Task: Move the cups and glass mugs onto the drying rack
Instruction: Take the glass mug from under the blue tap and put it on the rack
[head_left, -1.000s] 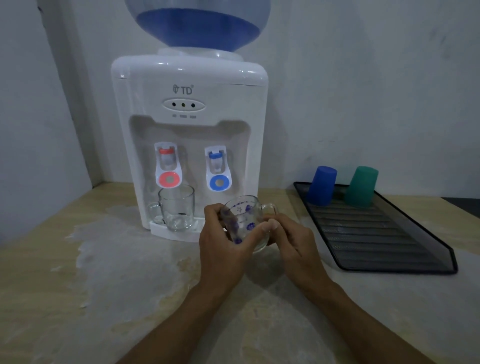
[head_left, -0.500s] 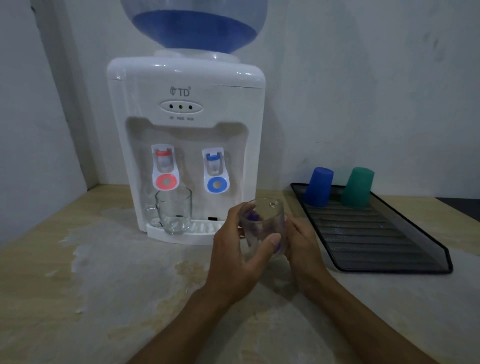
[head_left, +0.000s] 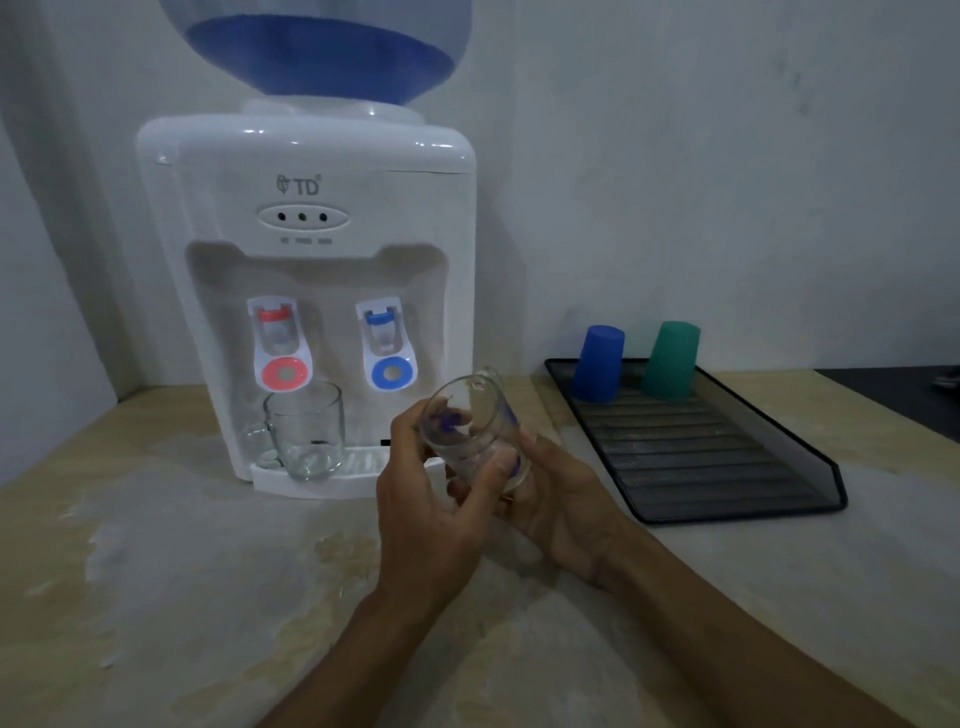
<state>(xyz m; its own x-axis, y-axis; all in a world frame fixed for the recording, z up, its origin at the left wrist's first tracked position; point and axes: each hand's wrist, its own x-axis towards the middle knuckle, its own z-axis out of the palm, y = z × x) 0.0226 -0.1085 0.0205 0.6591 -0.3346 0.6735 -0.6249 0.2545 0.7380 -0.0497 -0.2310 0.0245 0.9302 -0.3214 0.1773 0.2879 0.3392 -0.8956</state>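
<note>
hands (head_left: 498, 499) round tilted glass mug (head_left: 470, 431), beside dispenser (head_left: 311, 291)

Bare near half of drying rack (head_left: 727, 467); blue cup (head_left: 597, 364), green cup (head_left: 671, 361) along far edge.

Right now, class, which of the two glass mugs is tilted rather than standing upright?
The blue-dotted glass mug, held tilted between the left hand and right hand. The plain glass mug stands upright on the dispenser's drip tray.
</note>
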